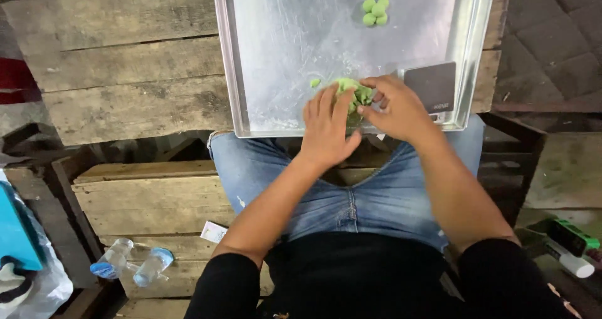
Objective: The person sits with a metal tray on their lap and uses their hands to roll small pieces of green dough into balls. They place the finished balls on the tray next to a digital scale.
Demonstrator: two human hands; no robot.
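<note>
1. The metal tray (pixel 251 55) is the landmark; it lies on a wooden bench (pixel 125 62), with its near edge over the person's lap.
2. Done so far, judging from the tray: a small cluster of green dough balls (pixel 375 11) sits at the far part of the tray, well apart from the hands.
3. In hand now: a lump of green dough (pixel 356 93) lies near the tray's near edge, between both hands.
4. The left hand (pixel 327 127) rests flat against the lump's near-left side, its fingers (pixel 326 102) stretched and slightly spread, touching rather than gripping.
5. The right hand (pixel 396 109) has its fingers curled in, pinching at the right side of the lump; it seems to be pulling off a portion.
6. A small green crumb (pixel 315 82) lies on the tray just left of the lump.
7. A dark flat scale (pixel 430 85) sits at the tray's near-right corner, just beside the right hand.
8. Left, by my reading: most of the lump is unshaped, and much of the tray is bare.
</note>
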